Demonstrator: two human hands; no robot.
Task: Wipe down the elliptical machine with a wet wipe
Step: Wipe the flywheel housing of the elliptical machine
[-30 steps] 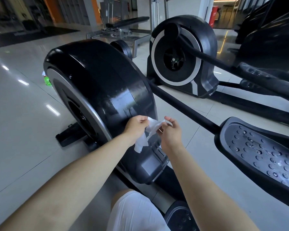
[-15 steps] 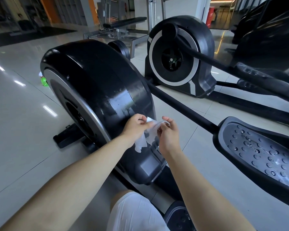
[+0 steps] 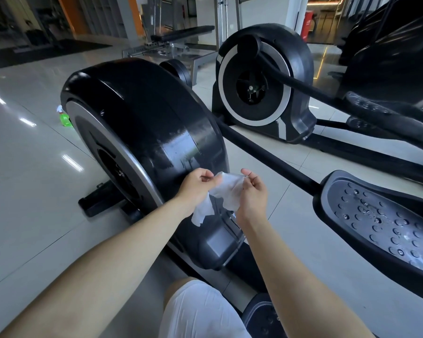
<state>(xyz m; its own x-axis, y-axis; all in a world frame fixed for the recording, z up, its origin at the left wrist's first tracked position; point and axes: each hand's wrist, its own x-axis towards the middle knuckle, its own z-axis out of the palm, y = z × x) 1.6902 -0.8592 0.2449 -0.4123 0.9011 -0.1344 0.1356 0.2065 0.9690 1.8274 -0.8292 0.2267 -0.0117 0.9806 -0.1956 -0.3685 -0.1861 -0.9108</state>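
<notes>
Head view: left hand [image 3: 197,184] and right hand [image 3: 252,194] both pinch one crumpled white wipe [image 3: 224,191] — held before the black wheel housing [image 3: 142,132]; pedal [image 3: 386,220] at three o'clock.

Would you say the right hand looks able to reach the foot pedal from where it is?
Probably yes: the right hand is level with the foot pedal, nothing between them, though it shares the wet wipe.

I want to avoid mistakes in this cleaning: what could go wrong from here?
1. The wet wipe is crumpled between the left hand and right hand; its loose end could tear or slip out.
2. The flywheel housing shows wet streaks; they may dry as marks.
</notes>
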